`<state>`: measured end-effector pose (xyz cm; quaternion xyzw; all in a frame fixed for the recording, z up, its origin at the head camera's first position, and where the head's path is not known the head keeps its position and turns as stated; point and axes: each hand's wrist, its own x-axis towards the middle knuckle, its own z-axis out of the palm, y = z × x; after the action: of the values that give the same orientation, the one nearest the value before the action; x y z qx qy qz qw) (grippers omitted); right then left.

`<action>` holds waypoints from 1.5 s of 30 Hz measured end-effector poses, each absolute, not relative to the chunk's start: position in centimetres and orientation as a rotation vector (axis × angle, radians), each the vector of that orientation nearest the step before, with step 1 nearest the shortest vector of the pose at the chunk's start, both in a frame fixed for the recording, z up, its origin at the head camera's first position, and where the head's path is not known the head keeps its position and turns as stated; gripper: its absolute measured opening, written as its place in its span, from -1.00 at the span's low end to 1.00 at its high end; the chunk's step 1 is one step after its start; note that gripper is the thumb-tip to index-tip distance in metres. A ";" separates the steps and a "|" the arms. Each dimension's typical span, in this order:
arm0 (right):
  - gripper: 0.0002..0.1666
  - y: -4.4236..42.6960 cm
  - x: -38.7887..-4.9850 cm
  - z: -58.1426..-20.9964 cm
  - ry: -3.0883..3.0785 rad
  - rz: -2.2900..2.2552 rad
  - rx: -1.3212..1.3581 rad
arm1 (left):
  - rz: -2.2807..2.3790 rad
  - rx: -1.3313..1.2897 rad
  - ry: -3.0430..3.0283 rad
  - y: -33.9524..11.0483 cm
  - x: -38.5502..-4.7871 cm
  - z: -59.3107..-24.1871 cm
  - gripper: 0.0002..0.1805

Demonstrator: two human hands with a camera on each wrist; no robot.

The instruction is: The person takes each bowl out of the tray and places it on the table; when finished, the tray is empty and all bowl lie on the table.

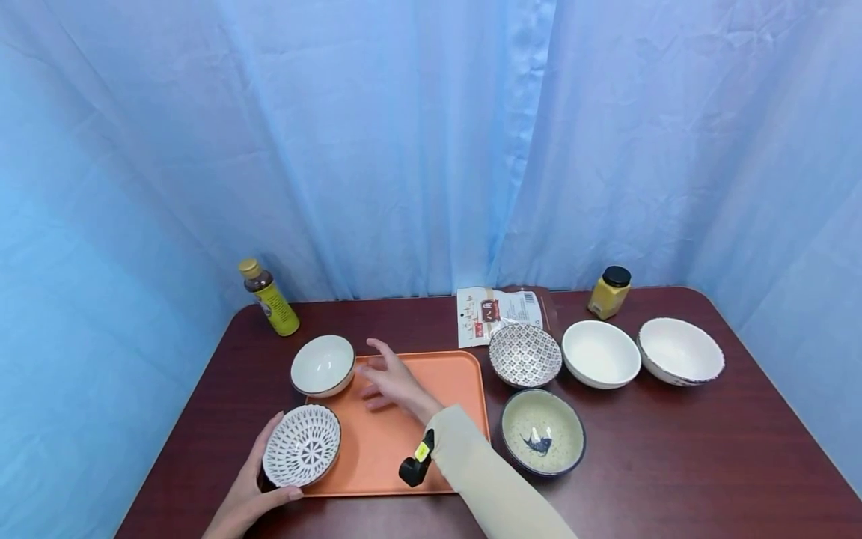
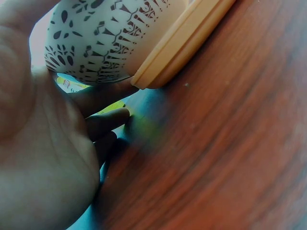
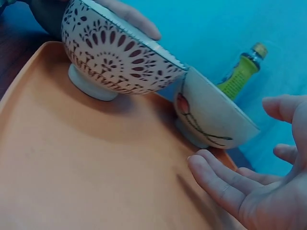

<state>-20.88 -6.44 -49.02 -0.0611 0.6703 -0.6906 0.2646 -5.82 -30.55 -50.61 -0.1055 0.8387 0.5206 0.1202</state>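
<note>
My left hand [image 1: 247,490] holds a small bowl with a dark geometric pattern [image 1: 303,446] by its left side, thumb toward the front. That bowl is at the left end of an orange tray [image 1: 384,464]; in the right wrist view its foot is over the tray. Behind it, a white bowl with a dark rim [image 1: 324,365] stands at the tray's back left corner, its outside painted with a red bud and stem [image 3: 192,112]. Just right of the white bowl, my right hand [image 1: 397,383] hovers above the tray with fingers spread, holding nothing.
Right of the tray stand a lattice-patterned bowl [image 1: 525,355], a greenish bowl with a fish [image 1: 542,433], a white bowl [image 1: 601,354] and a wide bowl [image 1: 680,350]. A food packet [image 1: 498,313], yellow jar [image 1: 609,293] and green-labelled bottle [image 1: 271,298] are at the back.
</note>
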 end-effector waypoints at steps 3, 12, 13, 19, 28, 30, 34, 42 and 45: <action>-0.15 -7.1 -20.9 -49.3 1.785 -1.872 -0.166 | 1.512 -0.308 2.460 -30.4 -5.8 -50.5 0.31; -0.06 -8.9 -21.0 -49.7 1.772 -1.884 -0.194 | 1.560 -0.297 2.453 -30.2 -5.8 -50.4 0.29; -0.05 -9.0 -21.0 -49.8 1.773 -1.882 -0.198 | 1.569 -0.291 2.454 -30.2 -5.8 -50.5 0.29; -0.04 -9.6 -21.0 -49.7 1.770 -1.852 -0.233 | 1.576 -0.279 2.466 -30.2 -5.7 -50.6 0.28; -0.03 -10.2 -21.3 -49.5 1.724 -1.866 -0.234 | 1.601 -0.263 2.454 -30.2 -5.8 -50.5 0.28; -0.03 -10.2 -21.3 -49.4 1.718 -1.879 -0.225 | 1.595 -0.274 2.451 -30.2 -5.9 -50.5 0.28; -0.05 -10.3 -21.2 -49.5 1.728 -1.900 -0.192 | 1.598 -0.286 2.447 -30.2 -5.9 -50.7 0.28; -0.07 -10.0 -20.7 -49.8 1.754 -1.947 -0.161 | 1.589 -0.300 2.456 -30.3 -5.8 -50.8 0.29; -0.06 -9.9 -20.6 -49.7 1.765 -1.970 -0.148 | 1.595 -0.291 2.460 -30.3 -5.8 -50.7 0.28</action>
<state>-20.56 -9.87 -49.75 -0.0541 0.6461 -0.7212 0.2439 -5.83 -30.32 -50.70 -0.0984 0.8310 0.5387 0.0977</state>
